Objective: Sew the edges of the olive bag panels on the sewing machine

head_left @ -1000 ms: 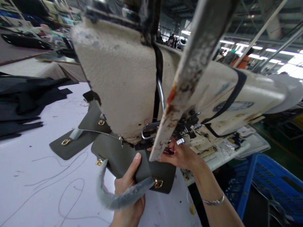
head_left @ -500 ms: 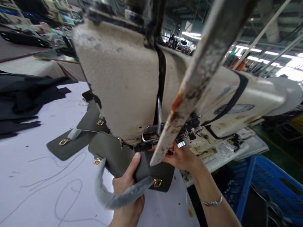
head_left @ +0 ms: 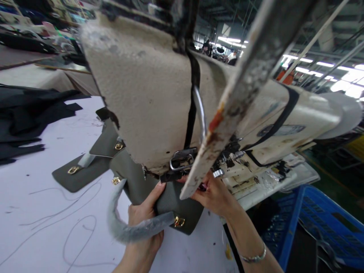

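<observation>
A dark olive bag piece with gold clasps lies under the head of a cream sewing machine. Its curved handle, wrapped in clear film, loops across my left wrist. My left hand grips the piece from its near side, thumb on top close to the needle area and fingers underneath. At the right edge of the piece, my right hand has its fingers bent against it, partly hidden behind a rusty metal bar. A ring and a bracelet are on my right hand and wrist.
More olive pieces with gold clasps lie left of the machine on the white table, near loose threads. Black material is at the far left. A blue crate stands at the lower right.
The front part of the bag piece has turned, its clasp and handle shifting left. My left hand has moved left with it. A metal lever on the machine has risen.
</observation>
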The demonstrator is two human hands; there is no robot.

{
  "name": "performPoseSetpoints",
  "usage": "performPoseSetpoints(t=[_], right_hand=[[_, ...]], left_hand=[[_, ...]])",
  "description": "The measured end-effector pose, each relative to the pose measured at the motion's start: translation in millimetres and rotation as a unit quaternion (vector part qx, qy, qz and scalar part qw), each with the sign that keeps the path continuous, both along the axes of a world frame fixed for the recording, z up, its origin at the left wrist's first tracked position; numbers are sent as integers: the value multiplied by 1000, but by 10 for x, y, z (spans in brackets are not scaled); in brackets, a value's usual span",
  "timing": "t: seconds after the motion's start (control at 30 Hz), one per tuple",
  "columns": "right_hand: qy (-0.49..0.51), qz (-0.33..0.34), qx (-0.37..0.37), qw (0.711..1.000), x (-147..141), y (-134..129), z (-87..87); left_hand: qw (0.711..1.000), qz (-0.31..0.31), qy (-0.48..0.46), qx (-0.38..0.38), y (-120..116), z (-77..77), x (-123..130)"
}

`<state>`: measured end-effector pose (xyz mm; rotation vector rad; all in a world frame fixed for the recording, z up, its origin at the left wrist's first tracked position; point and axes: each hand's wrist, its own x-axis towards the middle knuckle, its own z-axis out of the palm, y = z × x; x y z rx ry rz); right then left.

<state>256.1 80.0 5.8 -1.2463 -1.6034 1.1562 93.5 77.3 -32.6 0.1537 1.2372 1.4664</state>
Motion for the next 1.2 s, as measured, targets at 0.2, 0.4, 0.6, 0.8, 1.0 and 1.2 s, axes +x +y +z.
performPoseSetpoints(t=[0.2, 0.4, 0.6, 0.8, 1.0, 1.2], right_hand=[[43, -43, -27, 998, -124, -84, -45], [56, -93, -45, 993, -259, -186, -68], [51, -140, -46, 988, -427, -276, -134], [91, -191, -55, 976, -577, -371, -150], [139, -195, -85, 967, -643, -449, -161], [179, -262, -70, 946, -736, -432, -260]], left_hand=[[998, -33, -24, -38, 102, 57, -92], [992, -126, -25, 0, 212, 101, -252], [983, -163, -48, 68, 384, 191, -358], [979, -174, -11, 105, 499, 22, -485], [980, -158, 21, 120, 618, -217, -617], [977, -179, 16, 113, 738, -352, -666]])
